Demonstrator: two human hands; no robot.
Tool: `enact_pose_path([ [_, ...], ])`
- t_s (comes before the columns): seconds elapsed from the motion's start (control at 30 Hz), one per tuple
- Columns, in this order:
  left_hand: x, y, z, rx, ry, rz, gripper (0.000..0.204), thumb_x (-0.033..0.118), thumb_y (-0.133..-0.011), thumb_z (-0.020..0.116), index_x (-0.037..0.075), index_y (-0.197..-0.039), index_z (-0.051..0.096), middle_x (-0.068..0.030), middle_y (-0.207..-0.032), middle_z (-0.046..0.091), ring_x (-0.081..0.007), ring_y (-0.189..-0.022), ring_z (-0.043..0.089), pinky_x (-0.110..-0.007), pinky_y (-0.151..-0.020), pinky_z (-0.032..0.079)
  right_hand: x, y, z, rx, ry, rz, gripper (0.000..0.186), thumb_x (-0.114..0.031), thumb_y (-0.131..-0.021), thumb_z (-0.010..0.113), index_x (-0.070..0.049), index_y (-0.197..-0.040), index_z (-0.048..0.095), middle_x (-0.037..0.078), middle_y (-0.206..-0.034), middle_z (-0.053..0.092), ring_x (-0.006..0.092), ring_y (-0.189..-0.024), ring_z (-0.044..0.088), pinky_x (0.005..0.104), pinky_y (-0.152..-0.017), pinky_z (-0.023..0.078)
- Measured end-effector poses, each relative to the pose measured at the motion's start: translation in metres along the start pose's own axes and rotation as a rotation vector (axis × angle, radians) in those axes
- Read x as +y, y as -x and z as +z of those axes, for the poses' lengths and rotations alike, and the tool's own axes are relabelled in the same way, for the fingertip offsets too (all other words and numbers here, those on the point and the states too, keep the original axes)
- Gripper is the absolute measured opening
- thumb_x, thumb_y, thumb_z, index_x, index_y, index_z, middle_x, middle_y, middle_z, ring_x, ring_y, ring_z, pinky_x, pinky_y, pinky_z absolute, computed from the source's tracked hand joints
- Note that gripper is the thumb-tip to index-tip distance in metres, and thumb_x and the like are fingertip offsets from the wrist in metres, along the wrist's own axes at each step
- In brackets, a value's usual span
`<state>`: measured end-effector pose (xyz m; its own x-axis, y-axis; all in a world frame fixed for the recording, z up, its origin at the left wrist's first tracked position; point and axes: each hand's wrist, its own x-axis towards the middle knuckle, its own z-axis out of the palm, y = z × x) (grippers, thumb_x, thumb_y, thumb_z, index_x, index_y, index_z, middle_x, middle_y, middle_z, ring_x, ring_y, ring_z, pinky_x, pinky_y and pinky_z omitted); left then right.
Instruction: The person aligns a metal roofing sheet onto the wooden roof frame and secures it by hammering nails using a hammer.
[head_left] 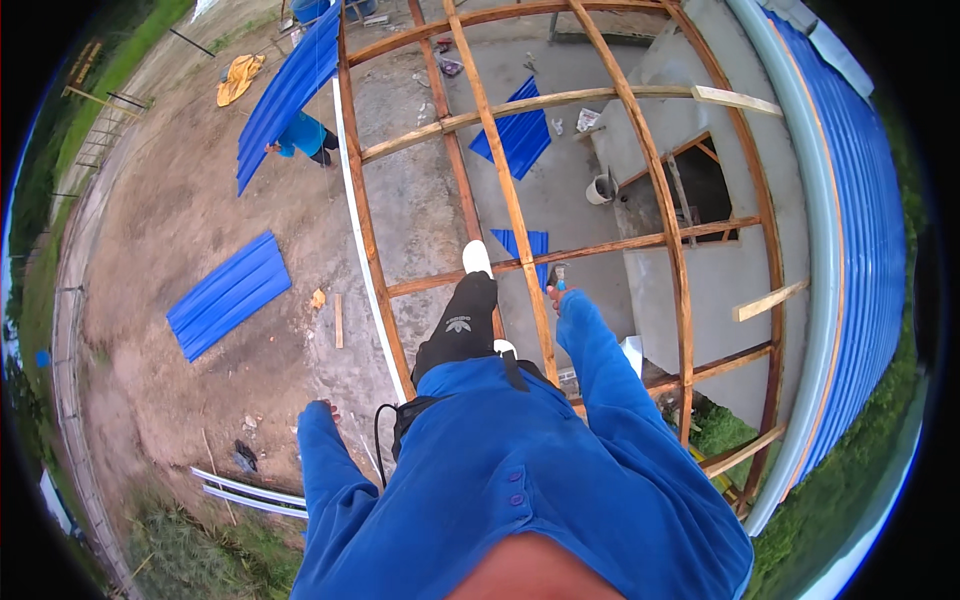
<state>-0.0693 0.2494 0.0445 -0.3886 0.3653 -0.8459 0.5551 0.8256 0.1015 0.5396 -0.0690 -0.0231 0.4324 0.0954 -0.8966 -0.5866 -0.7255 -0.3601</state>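
Observation:
My right hand [556, 289] is closed around a hammer [560, 272] with a grey head and a bit of blue on its handle. It is held out over the wooden roof frame [520, 230], beside one of the long beams. My left hand [329, 407] hangs out past the white-edged side of the frame, over the ground. Most of it is covered by the blue sleeve, and its finger pose is too small to make out. One of my white shoes [477, 257] rests on the timbers; the other shows just in front of my shirt.
Concrete floor and walls lie far below the open beams. Blue corrugated roofing [850, 230] curves along the right, behind a pale gutter [795, 250]. On the ground at left is a blue sheet [228, 296]. A person [303, 134] below holds another blue sheet [290, 90] upright.

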Motion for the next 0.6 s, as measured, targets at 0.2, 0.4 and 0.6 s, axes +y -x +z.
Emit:
enact_pose_path([
  [0.2,0.174,-0.031,0.090,-0.323,0.117,0.420,0.036,0.021,-0.089,0.051,0.010,-0.124,0.054,-0.0134,-0.103,0.065,-0.0269,-0.079,0.064,-0.039,-0.066,0.051,-0.090,-0.023,-0.102,0.146,0.226,-0.055,0.030,-0.036,-0.082,0.071,-0.009,-0.084,0.059,0.005,-0.059,0.054,0.0152,-0.047,0.046,0.0346,-0.044,0.036],
  [0.4,0.309,-0.021,0.141,-0.437,-0.067,0.663,0.037,0.012,-0.086,0.056,0.005,-0.122,0.055,-0.0123,-0.093,0.065,-0.0226,-0.074,0.063,-0.032,-0.067,0.052,-0.166,-0.023,-0.186,0.592,0.598,-0.228,0.043,-0.042,-0.081,0.068,-0.003,-0.098,0.062,0.013,-0.076,0.063,0.0248,-0.068,0.059,0.0431,-0.066,0.047],
  [0.6,0.386,-0.029,0.122,-0.592,0.166,0.530,0.045,0.006,-0.081,0.052,0.005,-0.126,0.052,-0.0124,-0.095,0.067,-0.0219,-0.073,0.064,-0.033,-0.064,0.051,-0.110,-0.016,-0.206,0.451,0.072,-0.056,0.030,-0.031,-0.081,0.073,-0.006,-0.091,0.061,0.008,-0.066,0.059,0.0171,-0.050,0.053,0.0371,-0.045,0.040],
])
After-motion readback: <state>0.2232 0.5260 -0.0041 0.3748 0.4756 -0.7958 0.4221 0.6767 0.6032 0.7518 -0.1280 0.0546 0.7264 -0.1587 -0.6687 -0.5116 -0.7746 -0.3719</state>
